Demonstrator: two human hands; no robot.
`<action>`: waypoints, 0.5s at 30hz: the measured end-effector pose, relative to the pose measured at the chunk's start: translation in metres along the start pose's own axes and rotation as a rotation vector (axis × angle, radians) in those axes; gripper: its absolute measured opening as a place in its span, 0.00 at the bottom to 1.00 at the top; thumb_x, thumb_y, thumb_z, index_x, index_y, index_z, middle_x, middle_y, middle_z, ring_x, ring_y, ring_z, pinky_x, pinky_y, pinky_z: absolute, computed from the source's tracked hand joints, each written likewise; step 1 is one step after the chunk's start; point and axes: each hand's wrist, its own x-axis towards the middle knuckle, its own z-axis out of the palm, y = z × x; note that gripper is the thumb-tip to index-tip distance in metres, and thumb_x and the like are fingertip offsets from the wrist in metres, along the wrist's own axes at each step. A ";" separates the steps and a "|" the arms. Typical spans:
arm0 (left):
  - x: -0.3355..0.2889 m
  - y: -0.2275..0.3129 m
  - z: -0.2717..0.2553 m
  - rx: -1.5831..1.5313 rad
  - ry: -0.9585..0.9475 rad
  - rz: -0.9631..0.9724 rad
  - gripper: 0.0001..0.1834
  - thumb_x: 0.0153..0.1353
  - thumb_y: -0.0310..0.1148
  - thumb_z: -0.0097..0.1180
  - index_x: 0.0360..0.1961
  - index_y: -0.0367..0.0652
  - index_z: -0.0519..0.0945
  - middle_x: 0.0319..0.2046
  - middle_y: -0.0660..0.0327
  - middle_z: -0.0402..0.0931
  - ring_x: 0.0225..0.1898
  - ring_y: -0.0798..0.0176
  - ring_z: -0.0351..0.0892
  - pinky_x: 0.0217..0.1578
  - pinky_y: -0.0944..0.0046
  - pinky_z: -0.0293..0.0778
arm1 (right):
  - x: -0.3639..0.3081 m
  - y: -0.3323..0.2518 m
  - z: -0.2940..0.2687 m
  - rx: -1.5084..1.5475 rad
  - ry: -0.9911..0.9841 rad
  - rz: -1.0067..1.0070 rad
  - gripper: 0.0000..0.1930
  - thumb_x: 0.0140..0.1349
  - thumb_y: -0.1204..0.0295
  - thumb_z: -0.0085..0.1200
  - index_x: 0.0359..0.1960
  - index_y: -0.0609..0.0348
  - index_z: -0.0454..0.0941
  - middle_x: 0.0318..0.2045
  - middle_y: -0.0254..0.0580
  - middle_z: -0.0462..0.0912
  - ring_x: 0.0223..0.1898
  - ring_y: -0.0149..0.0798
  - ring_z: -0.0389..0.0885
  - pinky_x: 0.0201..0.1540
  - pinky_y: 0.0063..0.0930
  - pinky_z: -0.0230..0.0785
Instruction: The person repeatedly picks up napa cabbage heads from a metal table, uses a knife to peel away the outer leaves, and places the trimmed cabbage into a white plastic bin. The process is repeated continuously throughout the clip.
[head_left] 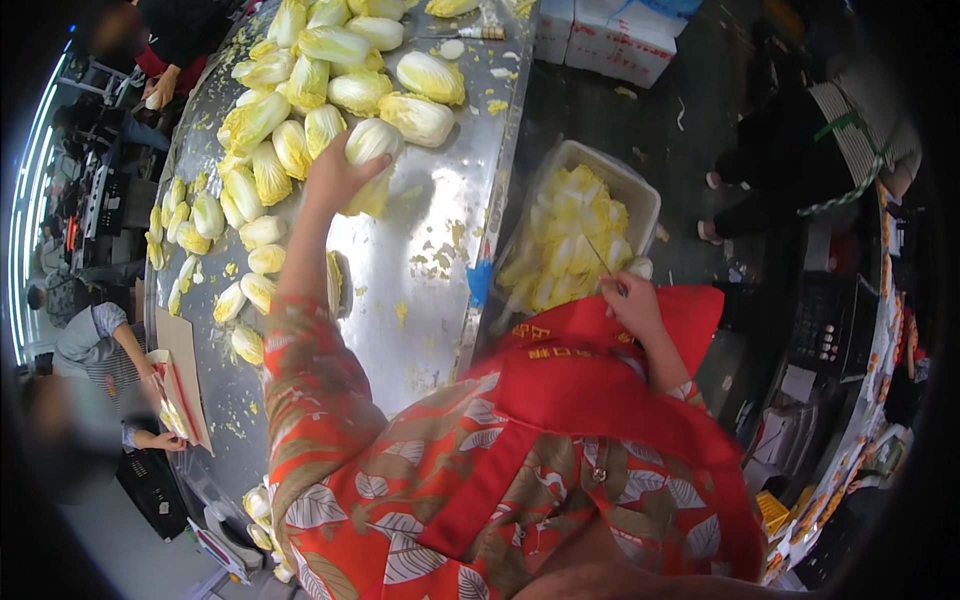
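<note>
My left hand [340, 172] is closed around a napa cabbage [374, 142] above the metal table. Its thumb crosses the cabbage's side. My right hand [632, 303], by the red apron at my waist, is wrapped around the handle of a knife. The thin knife blade [599, 256] points over a white plastic bin [641, 190] of yellow-green cabbage leaves [575, 220]. Most of the handle is hidden in my fingers. Beyond my left hand, several napa cabbages [327, 45] lie heaped on the table.
Leaf scraps litter the metal table [385, 300], and a brush [480, 33] lies near its far edge. White boxes [620, 45] stand beyond the bin. Across the table, a person [105, 350] handles a cardboard box [180, 385]. Another person [760, 150] stands at the right.
</note>
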 end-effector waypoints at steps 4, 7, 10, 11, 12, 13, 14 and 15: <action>-0.084 0.058 0.014 -0.795 -0.172 -0.016 0.32 0.52 0.41 0.63 0.56 0.35 0.69 0.44 0.57 0.77 0.45 0.64 0.75 0.48 0.63 0.71 | -0.002 -0.065 0.004 -0.225 0.069 -0.282 0.11 0.53 0.69 0.55 0.37 0.59 0.79 0.24 0.47 0.79 0.27 0.45 0.79 0.30 0.32 0.69; -0.124 0.087 0.051 -1.091 -0.347 0.021 0.36 0.50 0.39 0.64 0.58 0.34 0.66 0.48 0.57 0.74 0.48 0.64 0.73 0.50 0.63 0.69 | -0.009 -0.109 0.005 -0.126 0.079 -0.493 0.11 0.51 0.73 0.55 0.38 0.59 0.80 0.25 0.47 0.80 0.29 0.42 0.81 0.31 0.31 0.70; -0.146 0.119 0.070 -1.185 -0.455 0.078 0.39 0.47 0.42 0.67 0.57 0.33 0.67 0.47 0.57 0.74 0.47 0.65 0.73 0.49 0.65 0.69 | -0.013 -0.128 0.000 -0.234 0.092 -0.584 0.10 0.50 0.72 0.56 0.35 0.57 0.80 0.25 0.48 0.80 0.29 0.48 0.80 0.31 0.35 0.70; -0.151 0.132 0.070 -1.216 -0.490 0.079 0.37 0.45 0.41 0.68 0.55 0.34 0.69 0.46 0.58 0.75 0.46 0.66 0.74 0.49 0.65 0.70 | -0.015 -0.129 -0.002 -0.290 0.092 -0.586 0.09 0.49 0.71 0.56 0.34 0.57 0.80 0.25 0.48 0.80 0.29 0.50 0.80 0.31 0.36 0.70; -0.152 0.135 0.071 -1.157 -0.522 0.099 0.36 0.45 0.41 0.68 0.54 0.34 0.70 0.45 0.58 0.76 0.46 0.67 0.74 0.48 0.65 0.70 | -0.016 -0.127 -0.004 -0.322 0.093 -0.583 0.08 0.49 0.71 0.56 0.33 0.56 0.79 0.24 0.48 0.80 0.29 0.51 0.80 0.31 0.37 0.70; -0.152 0.137 0.073 -1.097 -0.554 0.120 0.35 0.45 0.41 0.68 0.53 0.34 0.71 0.45 0.58 0.76 0.45 0.67 0.74 0.48 0.65 0.70 | -0.018 -0.124 -0.006 -0.354 0.095 -0.579 0.08 0.49 0.70 0.56 0.32 0.56 0.79 0.24 0.48 0.79 0.29 0.52 0.79 0.31 0.38 0.70; -0.152 0.140 0.074 -1.036 -0.585 0.142 0.35 0.45 0.40 0.68 0.52 0.34 0.71 0.44 0.58 0.77 0.45 0.67 0.75 0.48 0.65 0.71 | -0.020 -0.122 -0.008 -0.386 0.095 -0.575 0.07 0.49 0.70 0.56 0.31 0.56 0.79 0.24 0.48 0.79 0.29 0.52 0.79 0.31 0.39 0.70; -0.152 0.143 0.074 -0.966 -0.589 0.155 0.32 0.45 0.39 0.68 0.51 0.34 0.73 0.43 0.59 0.77 0.44 0.68 0.75 0.47 0.66 0.71 | -0.023 -0.120 -0.010 -0.387 0.090 -0.574 0.07 0.49 0.69 0.57 0.29 0.56 0.78 0.23 0.48 0.79 0.29 0.53 0.79 0.30 0.41 0.69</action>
